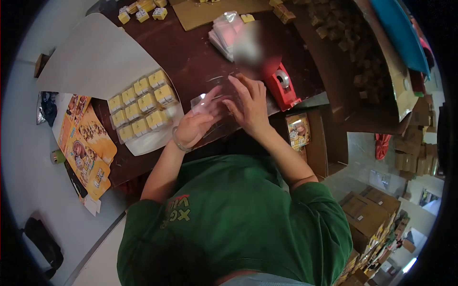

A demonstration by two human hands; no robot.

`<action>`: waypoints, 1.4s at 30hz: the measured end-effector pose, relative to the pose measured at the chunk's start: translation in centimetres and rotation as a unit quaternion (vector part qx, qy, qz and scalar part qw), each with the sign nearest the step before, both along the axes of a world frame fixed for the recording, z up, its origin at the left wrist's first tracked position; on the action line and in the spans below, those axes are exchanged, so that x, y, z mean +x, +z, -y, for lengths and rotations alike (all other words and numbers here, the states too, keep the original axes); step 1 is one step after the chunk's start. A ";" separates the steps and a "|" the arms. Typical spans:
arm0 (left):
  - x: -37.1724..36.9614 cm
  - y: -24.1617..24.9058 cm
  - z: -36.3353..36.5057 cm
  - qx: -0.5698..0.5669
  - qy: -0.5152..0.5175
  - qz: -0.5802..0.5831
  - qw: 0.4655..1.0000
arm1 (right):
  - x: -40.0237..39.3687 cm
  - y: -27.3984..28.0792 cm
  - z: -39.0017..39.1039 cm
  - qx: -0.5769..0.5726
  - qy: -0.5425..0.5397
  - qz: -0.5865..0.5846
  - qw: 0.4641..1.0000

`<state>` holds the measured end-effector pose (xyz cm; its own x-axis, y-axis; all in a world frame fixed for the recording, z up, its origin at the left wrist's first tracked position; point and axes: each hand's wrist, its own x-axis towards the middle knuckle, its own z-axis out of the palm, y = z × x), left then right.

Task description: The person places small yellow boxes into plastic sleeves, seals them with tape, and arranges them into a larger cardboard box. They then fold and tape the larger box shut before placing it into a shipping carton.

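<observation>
My left hand [193,125], with a bracelet at the wrist, holds a small clear plastic bag [198,102] between thumb and fingers. Just to its right, my right hand [250,102] has its fingers spread and holds nothing; its fingertips come close to those of my left hand. Beside my left hand, rows of small yellow-and-white boxes [147,101] stand on a white sheet [107,59]. Close to my right hand is a red tape dispenser [285,90]. A stack of pink and clear packets [225,34] lies beyond both hands.
Across the dark red table [183,57] lies a cardboard piece [195,14]. More small yellow boxes [142,15] are at the far left. A large carton [400,81] holding many small boxes stands on the right. Printed orange packaging [83,152] is at the left edge.
</observation>
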<state>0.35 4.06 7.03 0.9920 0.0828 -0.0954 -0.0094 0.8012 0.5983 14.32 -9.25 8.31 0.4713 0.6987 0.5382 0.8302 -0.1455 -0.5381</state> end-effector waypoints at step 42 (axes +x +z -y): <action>-4.3 -4.1 5.2 -0.004 -0.069 -0.185 0.980 | -4.3 -2.4 6.9 -0.031 0.174 -0.417 0.892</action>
